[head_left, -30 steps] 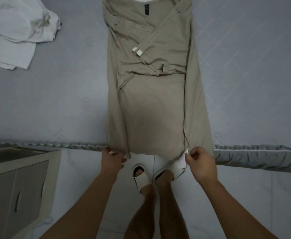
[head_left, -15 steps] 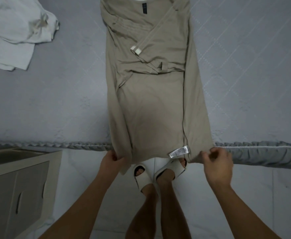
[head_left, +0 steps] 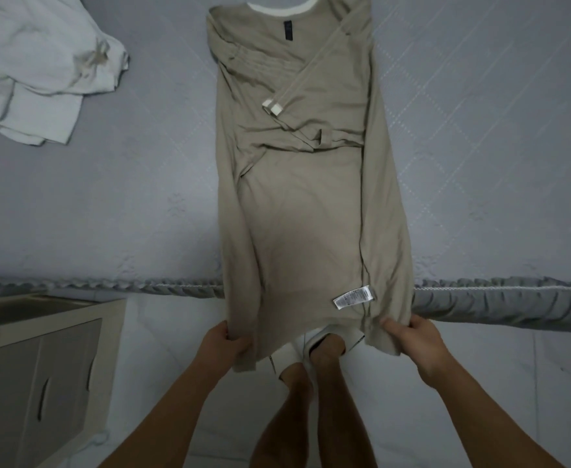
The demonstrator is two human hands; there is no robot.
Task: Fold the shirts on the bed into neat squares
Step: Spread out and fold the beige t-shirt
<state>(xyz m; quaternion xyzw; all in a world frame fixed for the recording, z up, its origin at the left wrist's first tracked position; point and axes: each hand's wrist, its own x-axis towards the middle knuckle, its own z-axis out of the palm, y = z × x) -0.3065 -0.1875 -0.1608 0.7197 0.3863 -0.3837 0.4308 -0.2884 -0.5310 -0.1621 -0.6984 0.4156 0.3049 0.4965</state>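
Note:
A beige long-sleeved shirt (head_left: 304, 204) lies lengthwise on the grey bed (head_left: 108, 214), both sides and sleeves folded inward into a long strip, its collar at the far end. Its hem hangs over the bed's near edge. My left hand (head_left: 225, 342) grips the hem's left corner. My right hand (head_left: 412, 339) grips the hem's right corner, just below a white care label (head_left: 353, 297). A crumpled white shirt (head_left: 34, 62) lies at the bed's far left.
A beige bedside cabinet (head_left: 41, 366) stands on the floor at the lower left, against the bed's frilled edge (head_left: 142, 285). My feet in white slippers (head_left: 297, 352) stand on the pale floor under the shirt's hem.
My right hand shifted right, from the inner folded edge to the hem's outer corner, uncovering the care label. Both hands have drawn the hem toward me, so it hangs lower over the edge.

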